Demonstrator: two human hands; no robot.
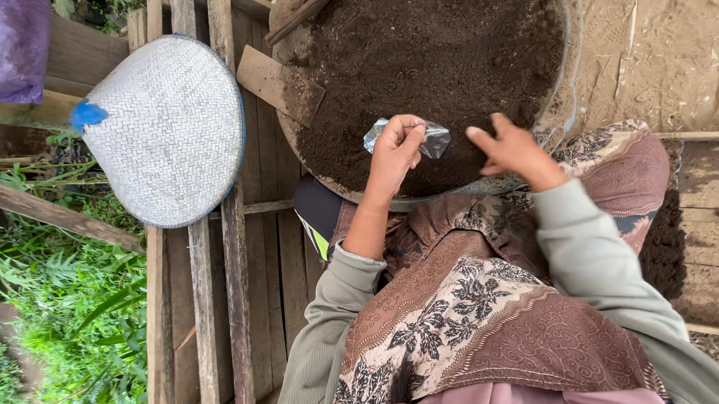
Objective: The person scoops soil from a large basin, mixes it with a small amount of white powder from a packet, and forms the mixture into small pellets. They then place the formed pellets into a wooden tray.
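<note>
Head camera looked straight down on a seated person's lap, draped in brown patterned cloth [484, 312]. The left hand [396, 151] had its fingers [411, 130] pinched shut on a small clear plastic bag [432, 139], held just above the dark soil [430, 60] filling a wide round basin [489, 186]. The right hand [511, 150] hovered beside it over the soil, fingers loosely spread and holding nothing. A woven conical hat [165, 129] lay on the wooden planks [210, 300] to the left.
</note>
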